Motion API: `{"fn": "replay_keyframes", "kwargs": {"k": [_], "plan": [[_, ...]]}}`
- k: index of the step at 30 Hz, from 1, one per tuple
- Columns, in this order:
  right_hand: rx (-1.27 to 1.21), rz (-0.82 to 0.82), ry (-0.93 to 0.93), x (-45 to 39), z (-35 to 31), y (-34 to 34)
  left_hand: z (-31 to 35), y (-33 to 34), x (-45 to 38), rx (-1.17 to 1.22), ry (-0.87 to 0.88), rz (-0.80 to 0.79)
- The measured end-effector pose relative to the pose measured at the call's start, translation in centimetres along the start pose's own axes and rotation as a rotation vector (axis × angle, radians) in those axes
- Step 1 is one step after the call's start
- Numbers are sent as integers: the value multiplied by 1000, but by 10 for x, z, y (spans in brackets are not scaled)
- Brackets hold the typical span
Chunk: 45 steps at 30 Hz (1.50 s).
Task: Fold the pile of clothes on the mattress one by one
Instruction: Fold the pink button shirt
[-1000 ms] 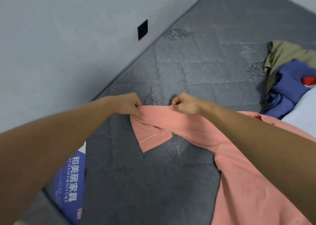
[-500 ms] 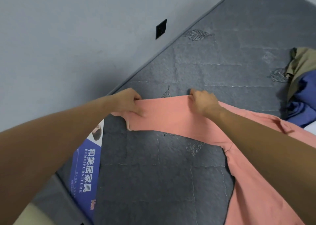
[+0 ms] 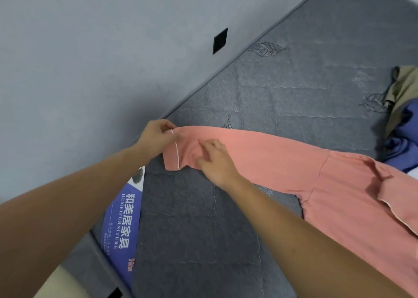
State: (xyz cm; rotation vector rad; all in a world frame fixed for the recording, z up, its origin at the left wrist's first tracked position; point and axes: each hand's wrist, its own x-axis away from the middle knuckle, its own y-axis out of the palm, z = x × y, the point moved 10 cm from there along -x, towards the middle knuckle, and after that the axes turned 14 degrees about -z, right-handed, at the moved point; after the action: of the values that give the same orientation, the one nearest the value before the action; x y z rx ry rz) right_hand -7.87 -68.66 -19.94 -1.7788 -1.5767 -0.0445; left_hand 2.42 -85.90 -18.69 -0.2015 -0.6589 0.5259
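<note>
Head view. A salmon-pink garment (image 3: pixel 294 162) lies on the grey quilted mattress (image 3: pixel 203 230), its long sleeve stretched out from the body of the garment toward the mattress edge that meets the wall (image 3: pixel 90 60). The left hand (image 3: pixel 156 137) pinches the upper corner of the sleeve cuff (image 3: pixel 175 153), thumb and fingers pressed together on the cloth at the white piping line. The right hand (image 3: pixel 214 159) rests just beside it, farther along the sleeve from the cuff, its fingers curled and gripping a bunch of the pink fabric. The cuff end is lifted slightly off the mattress; the rest of the sleeve and the garment body lie on it. Beyond the garment body, at the frame's right edge, sits a pile of clothes (image 3: pixel 402 116) in olive and blue. A purple label (image 3: pixel 122 225) with white lettering is fixed to the mattress side below the cuff. A black wall plate (image 3: pixel 220 40) is set in the wall above the mattress.
</note>
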Motion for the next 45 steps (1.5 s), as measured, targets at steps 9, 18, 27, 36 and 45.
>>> {"fn": "replay_keyframes", "kwargs": {"k": [9,18,27,36,45], "plan": [[-1066,151,15,33,17,1,38,123,47,731,-97,-358],[-1098,631,197,135,124,-59,75,228,64,318,95,-535],[-1377,587,92,251,205,-98,135,365,105,-659,661,-539],[-1391,709,101,444,329,-168,191,546,163,-781,768,-636],[-1495,909,188,647,479,-149,220,774,248,-946,962,-773]]}}
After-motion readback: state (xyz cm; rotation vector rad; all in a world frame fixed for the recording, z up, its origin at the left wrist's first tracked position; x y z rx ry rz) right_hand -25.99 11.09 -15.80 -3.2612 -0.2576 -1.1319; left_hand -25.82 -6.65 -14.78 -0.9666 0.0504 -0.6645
